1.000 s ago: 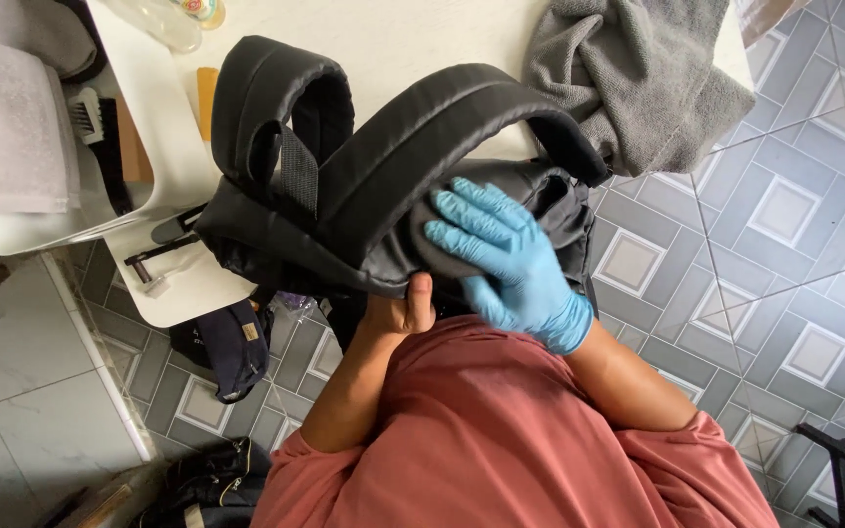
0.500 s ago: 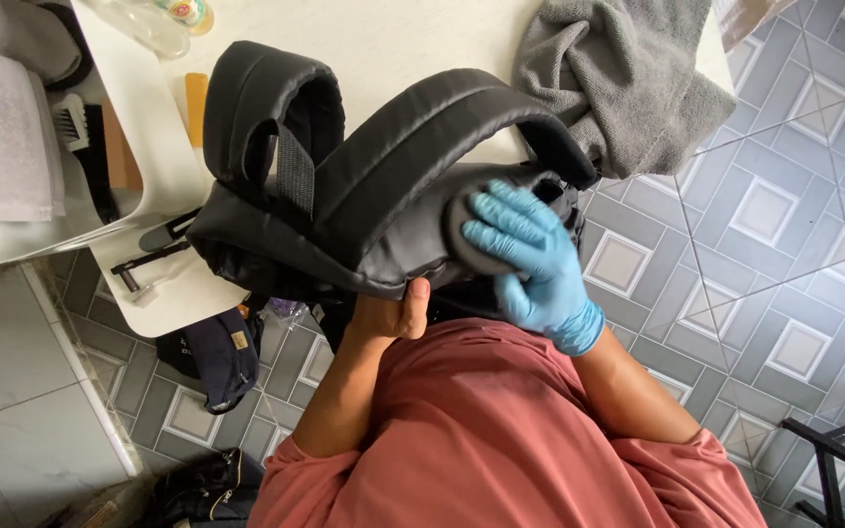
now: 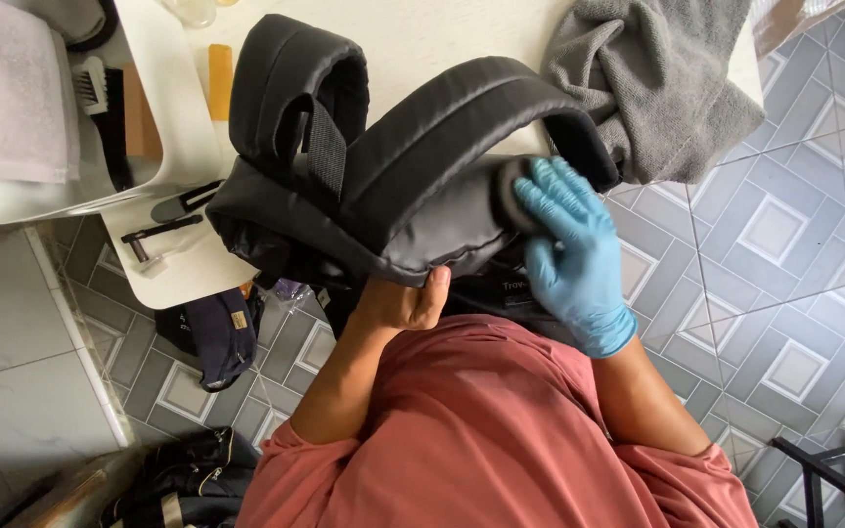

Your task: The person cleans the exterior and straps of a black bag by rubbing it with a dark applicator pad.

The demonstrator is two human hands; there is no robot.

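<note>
The bare left hand grips the lower edge of the black backpack from beneath — thumb up over the rim. The gloved right hand presses a dark pad flat against its side. The backpack overhangs the white bench's near edge, beside a grey towel; tiled floor lies open to the right.

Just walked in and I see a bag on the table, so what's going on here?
A person in a reddish shirt is working on a black backpack at the edge of a white table. The bare left hand grips the bag's lower edge from underneath, while the right hand, in a blue glove, presses a dark pad against its back panel. A grey towel lies beside the bag, and a brush sits in a white tray to the left.
</note>
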